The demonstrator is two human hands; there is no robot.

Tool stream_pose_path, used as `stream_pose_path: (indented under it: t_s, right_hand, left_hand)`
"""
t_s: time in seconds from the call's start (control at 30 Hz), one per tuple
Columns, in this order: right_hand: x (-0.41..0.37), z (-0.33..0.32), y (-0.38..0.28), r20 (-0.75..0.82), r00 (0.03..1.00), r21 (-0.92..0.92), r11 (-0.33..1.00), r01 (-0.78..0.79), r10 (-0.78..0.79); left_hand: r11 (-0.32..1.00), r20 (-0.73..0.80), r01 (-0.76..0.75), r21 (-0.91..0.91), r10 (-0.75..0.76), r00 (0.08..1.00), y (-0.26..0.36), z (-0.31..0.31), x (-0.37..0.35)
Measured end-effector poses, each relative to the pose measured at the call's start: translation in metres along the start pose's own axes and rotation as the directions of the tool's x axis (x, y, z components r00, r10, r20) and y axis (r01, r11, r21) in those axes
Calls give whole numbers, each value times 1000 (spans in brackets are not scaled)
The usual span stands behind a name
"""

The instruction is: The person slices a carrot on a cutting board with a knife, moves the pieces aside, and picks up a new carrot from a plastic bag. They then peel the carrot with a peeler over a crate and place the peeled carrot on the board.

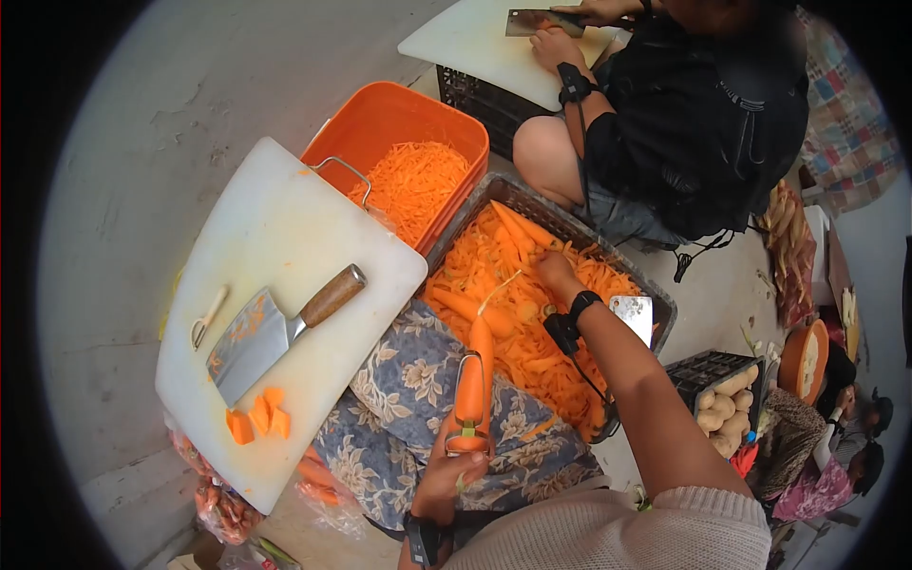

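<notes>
My left hand (454, 470) is closed on a carrot (481, 347) and a metal-framed peeler (470, 404) lying along it, above my patterned lap cloth (389, 399). My right hand (558, 273) reaches into a dark crate (665, 309) of carrot peelings (579, 361) and whole carrots. Its fingers are closed at the end of a carrot (537, 233), partly hidden. On the white cutting board (285, 214) to the left lie a wooden-handled cleaver (255, 344), a small pale-handled peeler (209, 318) and several carrot pieces (259, 415).
An orange bucket (356, 119) of shredded carrot stands behind the board. Opposite, a person (684, 133) works with a cleaver (543, 23) on another white board (456, 33). A shiny metal plate (632, 315) sits at the crate's right edge. A crate of potatoes (727, 413) is at right.
</notes>
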State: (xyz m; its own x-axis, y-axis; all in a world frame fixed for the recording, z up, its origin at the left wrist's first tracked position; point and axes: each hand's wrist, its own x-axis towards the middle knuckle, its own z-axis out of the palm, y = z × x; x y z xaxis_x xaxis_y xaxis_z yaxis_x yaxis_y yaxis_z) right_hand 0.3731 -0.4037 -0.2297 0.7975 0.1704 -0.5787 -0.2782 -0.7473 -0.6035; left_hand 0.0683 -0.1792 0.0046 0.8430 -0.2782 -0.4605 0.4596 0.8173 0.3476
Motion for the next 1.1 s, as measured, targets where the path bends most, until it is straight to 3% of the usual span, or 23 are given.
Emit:
stream_pose_path:
  t_s: [0.03, 0.1, 0.13, 0.2, 0.23, 0.3, 0.43, 0.5, 0.63, 0.7, 0.83, 0.9, 0.93, 1.0, 1.1]
  right_hand:
    - [12, 8, 6, 2, 1000, -2, 1000, -1, 1]
    - [22, 22, -3, 150, 970, -439, 866, 241, -194]
    - [20, 25, -13, 157, 969, -439, 865, 242, -191]
    - [-16, 7, -75, 44, 974, -150, 966, -212, 221]
    - [-20, 6, -85, 47, 974, -151, 965, -213, 222]
    - [-23, 6, -94, 173, 946, 31, 958, -285, 275]
    - [0, 27, -67, 88, 972, 72, 972, -223, 216]
    - [2, 35, -61, 155, 980, 553, 812, -189, 123]
    - [-43, 10, -83, 150, 987, 550, 834, -39, -53]
    - [-58, -10, -82, 270, 963, 149, 989, -18, -23]
    - [-89, -33, -66, 231, 965, -47, 989, 137, -123]
    - [-90, -35, -46, 193, 979, 173, 984, 38, -72]
    - [-91, -39, -39, 193, 978, 168, 985, 41, -74]
    - [-94, -47, -38, 159, 987, 417, 907, -64, -3]
    - [-93, -54, -52, 83, 996, 540, 839, -64, 23]
  left_hand:
    - [1000, 3, 10, 1, -10, 1000, 0, -1, 0]
    - [1000, 0, 19, -4, -19, 1000, 1, -1, 0]
    - [1000, -17, 21, -4, -21, 1000, 2, 2, 0]
    - [1000, -36, 24, -5, -24, 999, 4, 4, 0]
    - [999, -45, 42, -5, -42, 998, 4, 4, 0]
    - [998, -55, 58, -9, -58, 997, 5, 4, 0]
    - [999, -59, 37, -1, -37, 998, 8, 11, 0]
    - [1000, -86, 30, -1, -30, 996, 9, 13, 1]
    - [998, -63, 56, 4, -56, 996, 13, 13, 2]
    - [998, -63, 60, -2, -60, 996, 13, 13, 2]
    - [998, -71, 63, -5, -63, 995, 12, 11, 1]
    - [998, -78, 65, 1, -64, 995, 11, 12, 1]
    - [998, -70, 62, 5, -62, 996, 13, 13, 1]
    - [999, -60, 53, 6, -53, 997, 14, 13, 2]
    - [999, -44, 45, 6, -45, 998, 13, 13, 1]
